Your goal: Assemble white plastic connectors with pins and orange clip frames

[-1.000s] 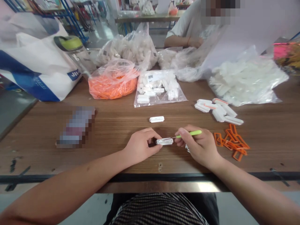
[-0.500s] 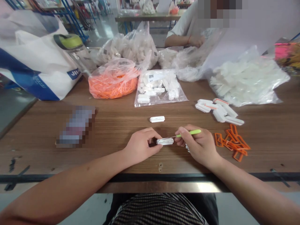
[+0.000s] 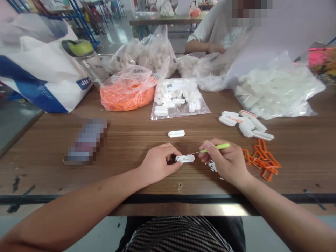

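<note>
Rightward, the right hand (image 3: 225,162) has shifted a little, raising the green-handled pick (image 3: 219,147) pinched between thumb and fingers, its thin metal tip reaching the top edge of the white plastic tag (image 3: 184,158). The left hand (image 3: 160,166), palm down, grips that tag by its end between thumb and curled fingers, over the wooden table (image 3: 126,147). Small white scraps (image 3: 213,166) lie just beside the right hand, near orange plastic frames (image 3: 262,161).
</note>
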Demonstrator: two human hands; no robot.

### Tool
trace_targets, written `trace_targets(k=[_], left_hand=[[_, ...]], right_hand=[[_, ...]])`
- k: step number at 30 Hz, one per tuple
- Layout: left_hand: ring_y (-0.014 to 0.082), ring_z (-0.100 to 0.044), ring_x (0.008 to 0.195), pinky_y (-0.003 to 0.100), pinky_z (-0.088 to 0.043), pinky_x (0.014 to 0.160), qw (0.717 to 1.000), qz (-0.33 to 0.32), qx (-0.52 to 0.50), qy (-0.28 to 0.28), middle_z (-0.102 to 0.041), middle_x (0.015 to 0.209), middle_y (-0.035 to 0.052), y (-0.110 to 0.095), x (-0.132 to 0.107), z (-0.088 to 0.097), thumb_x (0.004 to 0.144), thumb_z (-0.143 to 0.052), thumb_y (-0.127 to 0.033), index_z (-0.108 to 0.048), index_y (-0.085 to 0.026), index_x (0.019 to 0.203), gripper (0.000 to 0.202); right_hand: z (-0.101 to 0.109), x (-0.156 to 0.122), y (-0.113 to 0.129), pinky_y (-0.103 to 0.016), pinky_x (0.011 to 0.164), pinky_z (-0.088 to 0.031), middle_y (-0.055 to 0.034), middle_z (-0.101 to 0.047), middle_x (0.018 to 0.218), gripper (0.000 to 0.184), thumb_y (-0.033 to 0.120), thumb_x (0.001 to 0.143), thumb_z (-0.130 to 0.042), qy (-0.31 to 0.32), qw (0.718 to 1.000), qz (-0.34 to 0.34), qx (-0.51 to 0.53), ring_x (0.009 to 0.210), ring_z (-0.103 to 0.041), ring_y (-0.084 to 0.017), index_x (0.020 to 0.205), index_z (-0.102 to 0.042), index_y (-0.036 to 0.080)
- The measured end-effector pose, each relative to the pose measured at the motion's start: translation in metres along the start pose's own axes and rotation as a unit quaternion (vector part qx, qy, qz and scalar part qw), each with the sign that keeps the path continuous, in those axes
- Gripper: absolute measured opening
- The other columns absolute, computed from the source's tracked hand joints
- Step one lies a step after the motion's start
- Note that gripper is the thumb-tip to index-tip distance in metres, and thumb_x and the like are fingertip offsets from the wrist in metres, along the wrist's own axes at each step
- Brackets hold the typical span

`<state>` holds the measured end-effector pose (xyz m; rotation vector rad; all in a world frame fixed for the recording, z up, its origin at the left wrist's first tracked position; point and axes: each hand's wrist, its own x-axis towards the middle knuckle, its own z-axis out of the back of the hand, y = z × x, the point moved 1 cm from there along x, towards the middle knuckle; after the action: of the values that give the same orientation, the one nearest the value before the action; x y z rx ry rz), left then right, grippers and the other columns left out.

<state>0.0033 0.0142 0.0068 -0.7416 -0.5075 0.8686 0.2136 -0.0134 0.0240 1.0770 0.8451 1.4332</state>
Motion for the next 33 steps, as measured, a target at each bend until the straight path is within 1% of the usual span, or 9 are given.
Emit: trace_targets(k=[9, 12, 21, 23, 25, 27, 29, 31, 33], left_hand=[[0.0108, -0.049, 0.06, 0.026, -0.039, 0.059, 1.0, -0.002, 0.006, -0.001, -0.056, 0.07, -0.0019, 0.001, 0.001, 0.0, 0.078, -0.066, -0.023, -0.071, -0.019, 0.087, 0.011], [0.0108, -0.049, 0.061, 0.026, -0.04, 0.059, 1.0, 0.002, 0.002, 0.0, -0.057, 0.072, -0.0012, 0.0, 0.001, 0.0, 0.079, -0.066, -0.023, -0.071, -0.019, 0.088, 0.011], [0.0099, -0.048, 0.06, 0.025, -0.039, 0.059, 1.0, 0.001, -0.006, -0.004, -0.058, 0.072, -0.0017, -0.001, 0.0, 0.0, 0.078, -0.067, -0.021, -0.071, -0.019, 0.087, 0.011], [0.0098, -0.048, 0.06, 0.025, -0.039, 0.059, 1.0, 0.004, -0.011, -0.004, -0.058, 0.072, -0.0017, -0.001, 0.0, 0.0, 0.078, -0.067, -0.021, -0.071, -0.019, 0.087, 0.011], [0.0095, -0.048, 0.059, 0.024, -0.039, 0.058, 1.0, 0.006, -0.016, -0.008, -0.057, 0.071, -0.0022, -0.002, 0.0, 0.0, 0.077, -0.067, -0.02, -0.071, -0.019, 0.086, 0.01], [0.0093, -0.047, 0.058, 0.024, -0.038, 0.057, 1.0, 0.007, -0.022, -0.014, -0.055, 0.069, -0.0028, -0.002, 0.0, -0.001, 0.077, -0.067, -0.02, -0.071, -0.019, 0.085, 0.009], [0.0094, -0.047, 0.058, 0.024, -0.038, 0.056, 1.0, 0.006, -0.027, -0.016, -0.054, 0.068, -0.003, -0.002, 0.0, -0.001, 0.077, -0.067, -0.02, -0.07, -0.018, 0.085, 0.009], [0.0097, -0.047, 0.058, 0.024, -0.038, 0.057, 0.999, 0.004, -0.027, -0.016, -0.054, 0.068, -0.003, -0.001, 0.0, -0.001, 0.078, -0.067, -0.022, -0.07, -0.019, 0.085, 0.009], [0.01, -0.047, 0.059, 0.024, -0.038, 0.057, 1.0, 0.002, -0.021, -0.013, -0.054, 0.068, -0.0029, 0.0, 0.0, -0.001, 0.079, -0.066, -0.023, -0.07, -0.019, 0.085, 0.009]], right_hand=[[-0.003, 0.003, -0.005, -0.021, 0.044, -0.052, -0.0017, -0.069, 0.057, 0.027, 0.034, 0.09, -0.055, 0.005, 0.999, -0.026, 0.032, 0.045, -0.063, -0.01, 0.072, -0.067, 0.018], [-0.003, 0.003, -0.005, -0.021, 0.044, -0.052, -0.0018, -0.068, 0.057, 0.028, 0.035, 0.09, -0.055, 0.004, 0.999, -0.027, 0.039, 0.045, -0.063, -0.01, 0.071, -0.066, 0.018], [-0.003, 0.005, -0.004, -0.022, 0.045, -0.051, -0.0018, -0.068, 0.056, 0.03, 0.037, 0.091, -0.053, 0.012, 1.0, -0.027, -0.011, 0.045, -0.063, -0.011, 0.072, -0.066, 0.017], [-0.001, 0.003, -0.003, -0.023, 0.048, -0.051, -0.0011, -0.068, 0.057, 0.03, 0.035, 0.093, -0.052, 0.024, 0.999, 0.006, -0.046, 0.047, -0.063, -0.011, 0.073, -0.066, 0.017], [0.0, 0.001, 0.001, -0.024, 0.052, -0.05, -0.0008, -0.067, 0.058, 0.031, 0.032, 0.094, -0.05, 0.044, 0.991, 0.072, -0.104, 0.05, -0.063, -0.011, 0.072, -0.065, 0.018], [0.0, -0.002, 0.006, -0.026, 0.054, -0.047, -0.0009, -0.066, 0.06, 0.031, 0.027, 0.095, -0.048, 0.06, 0.974, 0.147, -0.163, 0.053, -0.062, -0.011, 0.07, -0.063, 0.018], [0.0, -0.004, 0.011, -0.026, 0.053, -0.044, -0.0007, -0.065, 0.059, 0.031, 0.024, 0.096, -0.047, 0.072, 0.956, 0.202, -0.198, 0.053, -0.06, -0.011, 0.069, -0.062, 0.018], [0.0, -0.004, 0.013, -0.026, 0.052, -0.044, -0.0002, -0.064, 0.058, 0.03, 0.022, 0.095, -0.048, 0.076, 0.951, 0.222, -0.204, 0.052, -0.059, -0.011, 0.07, -0.062, 0.018], [0.0, -0.003, 0.011, -0.025, 0.052, -0.046, -0.0001, -0.065, 0.059, 0.029, 0.023, 0.095, -0.049, 0.076, 0.961, 0.197, -0.178, 0.052, -0.06, -0.011, 0.07, -0.063, 0.018]])
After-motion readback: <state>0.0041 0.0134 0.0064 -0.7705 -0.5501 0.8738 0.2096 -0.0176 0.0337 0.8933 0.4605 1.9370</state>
